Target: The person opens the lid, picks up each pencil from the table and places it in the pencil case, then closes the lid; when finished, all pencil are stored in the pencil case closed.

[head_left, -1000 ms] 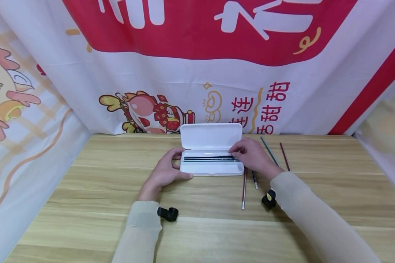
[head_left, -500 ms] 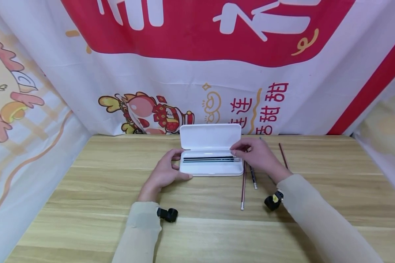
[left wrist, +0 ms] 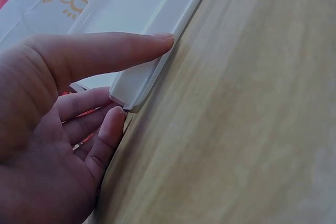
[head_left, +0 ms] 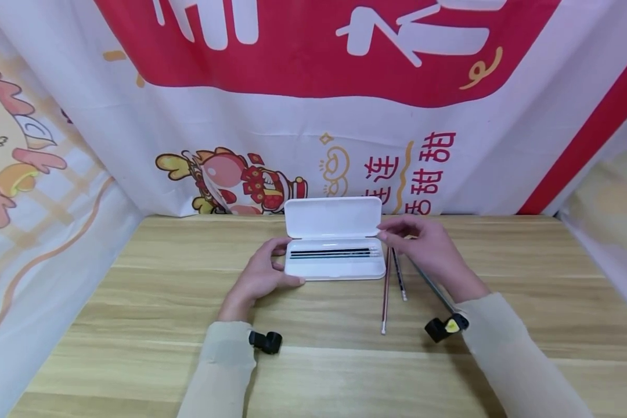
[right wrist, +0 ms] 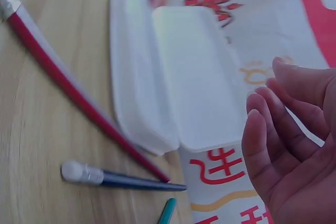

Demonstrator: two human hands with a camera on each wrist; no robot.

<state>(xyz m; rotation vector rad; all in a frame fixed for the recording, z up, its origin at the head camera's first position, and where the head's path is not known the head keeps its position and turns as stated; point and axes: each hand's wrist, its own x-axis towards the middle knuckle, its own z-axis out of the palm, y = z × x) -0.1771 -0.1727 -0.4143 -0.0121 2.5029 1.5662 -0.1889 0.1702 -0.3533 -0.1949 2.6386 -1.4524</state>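
Note:
A white pencil case (head_left: 334,270) stands open on the table, its lid (head_left: 333,217) tipped up behind it. Several dark pencils (head_left: 329,253) lie lengthwise inside. My left hand (head_left: 265,268) grips the case's left end, thumb (left wrist: 131,46) along the front rim and fingers (left wrist: 84,116) around the end. Off the right corner of the lid hovers my right hand (head_left: 425,244), fingers loosely bent and nothing between them. Below it lie a red pencil (head_left: 385,293), a dark blue pencil (head_left: 399,277) with a white eraser, and a teal pencil (head_left: 432,284), partly covered by the hand.
The wooden table (head_left: 313,377) ends at a white and red printed cloth (head_left: 313,116) that hangs close behind the case. Another printed cloth (head_left: 73,174) hangs on the left. A small black camera (head_left: 444,328) sits on the right wrist.
My right hand has let go of a pencil in the case and drawn back to the right. The pencils' eraser ends in the case now show. The left hand has stayed in place.

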